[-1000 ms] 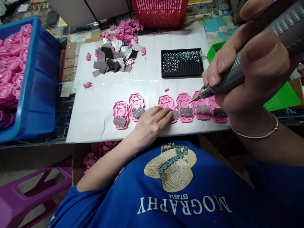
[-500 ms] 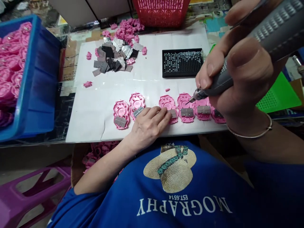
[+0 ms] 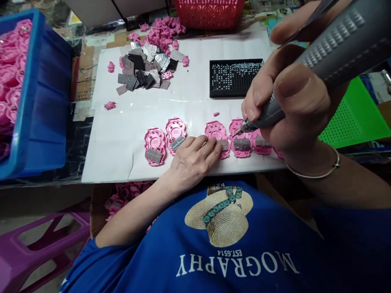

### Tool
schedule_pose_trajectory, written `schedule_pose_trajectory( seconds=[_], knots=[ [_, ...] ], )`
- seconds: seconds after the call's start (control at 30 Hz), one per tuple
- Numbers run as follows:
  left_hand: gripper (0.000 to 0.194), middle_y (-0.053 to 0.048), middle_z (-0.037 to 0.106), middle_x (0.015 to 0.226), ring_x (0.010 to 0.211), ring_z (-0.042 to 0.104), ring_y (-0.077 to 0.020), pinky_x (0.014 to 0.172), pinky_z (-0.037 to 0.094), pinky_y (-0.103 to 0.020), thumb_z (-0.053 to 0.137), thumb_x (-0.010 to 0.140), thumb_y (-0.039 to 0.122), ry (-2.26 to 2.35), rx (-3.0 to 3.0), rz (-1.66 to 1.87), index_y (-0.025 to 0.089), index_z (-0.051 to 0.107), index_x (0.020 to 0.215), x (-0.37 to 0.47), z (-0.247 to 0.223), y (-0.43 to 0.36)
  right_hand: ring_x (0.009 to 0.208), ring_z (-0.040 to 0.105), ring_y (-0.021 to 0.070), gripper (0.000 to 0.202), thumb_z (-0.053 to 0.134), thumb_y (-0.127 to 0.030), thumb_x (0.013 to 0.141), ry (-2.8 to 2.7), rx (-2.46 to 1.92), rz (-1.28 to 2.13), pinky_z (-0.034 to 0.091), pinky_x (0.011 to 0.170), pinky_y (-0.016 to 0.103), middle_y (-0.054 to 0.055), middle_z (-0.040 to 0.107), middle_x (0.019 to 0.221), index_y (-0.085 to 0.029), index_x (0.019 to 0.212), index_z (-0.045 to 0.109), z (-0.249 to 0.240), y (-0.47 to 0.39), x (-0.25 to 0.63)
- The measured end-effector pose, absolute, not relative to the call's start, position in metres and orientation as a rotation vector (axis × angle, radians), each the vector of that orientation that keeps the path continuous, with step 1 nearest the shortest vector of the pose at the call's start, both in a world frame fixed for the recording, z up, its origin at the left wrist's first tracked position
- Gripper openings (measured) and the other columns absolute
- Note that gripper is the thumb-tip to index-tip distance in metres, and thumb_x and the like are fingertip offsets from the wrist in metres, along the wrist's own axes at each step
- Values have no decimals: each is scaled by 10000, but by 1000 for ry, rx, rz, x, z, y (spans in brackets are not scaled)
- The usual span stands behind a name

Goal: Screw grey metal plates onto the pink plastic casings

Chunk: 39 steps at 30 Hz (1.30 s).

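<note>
Right hand point(image 3: 301, 99) is clamped on a grey driver point(image 3: 342, 49), held at a slant with the bit pointing down toward 8 o'clock. Bit tip stands at the left edge of a pink shell point(image 3: 236, 125); contact cannot be confirmed. Left hand point(image 3: 194, 160) lies low, fingers side by side, fingertips over the grey plate point(image 3: 225, 145) on the neighbouring shell point(image 3: 215, 129). Its thumb is out of sight; whether anything is pinched cannot be told.

Clock positions are read from the left hand, 12 being the table's far side. Between 2 and 3, past the shell at the bit, lies a third shell point(image 3: 263, 150), partly covered by the right hand. Between 9 and 11, an outer shell point(image 3: 154, 138) and an inner shell point(image 3: 176, 131) lie side by side, each bearing a plate. At 1 o'clock: a loose pink piece point(image 3: 216, 114) and, farther off, a black tray point(image 3: 216, 95) of small screws. At 11: heaped metal plates point(image 3: 136, 61), with pink parts point(image 3: 163, 32) behind. At 12: a red basket point(image 3: 210, 16). At 10: a blue bin point(image 3: 50, 101) filled with pink pieces.
</note>
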<state>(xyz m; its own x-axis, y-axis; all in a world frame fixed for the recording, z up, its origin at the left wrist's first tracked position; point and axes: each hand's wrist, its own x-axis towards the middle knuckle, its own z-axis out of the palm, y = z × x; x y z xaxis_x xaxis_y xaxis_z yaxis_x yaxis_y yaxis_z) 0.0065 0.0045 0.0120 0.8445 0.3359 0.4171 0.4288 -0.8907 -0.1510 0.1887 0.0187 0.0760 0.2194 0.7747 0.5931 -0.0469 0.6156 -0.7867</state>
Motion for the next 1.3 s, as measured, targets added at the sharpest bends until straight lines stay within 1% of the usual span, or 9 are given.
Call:
schedule_pose_trajectory(
  seconds=[0.13, 0.27, 0.4, 0.57, 0.73, 0.93, 1.03, 1.2, 1.3],
  knots=[
    [226, -88, 729, 1068, 904, 613, -204, 696, 437, -318, 462, 987, 135, -593, -2770, -554, 103, 653, 1103, 7, 12, 4, 373, 368, 85, 279, 818, -382, 720, -1214, -659, 751, 335, 358, 271, -83, 455, 512, -227, 880, 649, 74, 18, 189],
    [214, -82, 732, 1044, 881, 619, -205, 683, 436, -320, 478, 978, 131, -603, -2769, -569, 95, 658, 1088, 7, 13, 5, 367, 392, 67, 212, 776, -260, 770, -1223, -470, 751, 294, 356, 247, -83, 498, 530, -172, 900, 635, 61, 27, 186],
    [214, -81, 732, 1033, 873, 620, -202, 675, 432, -317, 474, 984, 140, -613, -2774, -578, 97, 660, 1081, 8, 12, 5, 431, 491, 53, 143, 714, -134, 787, -1208, -356, 745, 355, 433, 219, -62, 552, 600, -116, 905, 634, 53, 32, 182],
    [215, -84, 730, 1032, 887, 616, -200, 674, 436, -319, 465, 985, 123, -611, -2777, -597, 97, 655, 1082, 6, 10, 4, 445, 478, 50, 215, 733, -193, 803, -1219, -426, 751, 407, 486, 213, -89, 537, 577, -125, 973, 619, 52, 30, 180],
    [209, -77, 730, 1031, 891, 616, -200, 678, 443, -317, 472, 983, 122, -622, -2781, -586, 96, 655, 1080, 6, 10, 4, 435, 478, 45, 260, 766, -239, 797, -1200, -465, 795, 375, 451, 206, -98, 548, 590, -140, 985, 617, 51, 28, 179],
    [214, -96, 720, 1024, 903, 615, -203, 690, 467, -316, 454, 989, 119, -622, -2814, -605, 81, 637, 1093, 7, 9, 4, 466, 457, 59, 245, 785, -350, 781, -1230, -572, 810, 415, 473, 213, -81, 503, 589, -202, 900, 629, 50, 24, 180],
    [240, -130, 710, 1020, 921, 614, -205, 698, 495, -312, 409, 1003, 117, -619, -2872, -606, 60, 625, 1091, 7, 7, 5, 472, 460, 75, 238, 781, -286, 765, -1219, -556, 787, 433, 494, 238, -67, 517, 619, -215, 950, 648, 47, 26, 179],
    [254, -147, 698, 1033, 918, 616, -207, 731, 537, -329, 383, 1005, 104, -628, -2922, -607, 66, 612, 1106, 7, 5, 5, 503, 477, 85, 176, 735, -191, 763, -1196, -445, 756, 515, 684, 296, -58, 510, 619, -185, 925, 666, 41, 32, 178],
    [244, -158, 696, 1023, 921, 613, -213, 740, 546, -332, 398, 997, 96, -623, -2933, -619, 42, 611, 1102, 7, 6, 4, 492, 464, 86, 224, 732, -218, 781, -1226, -502, 809, 501, 632, 290, -64, 502, 622, -188, 987, 651, 42, 30, 180]
  ],
)
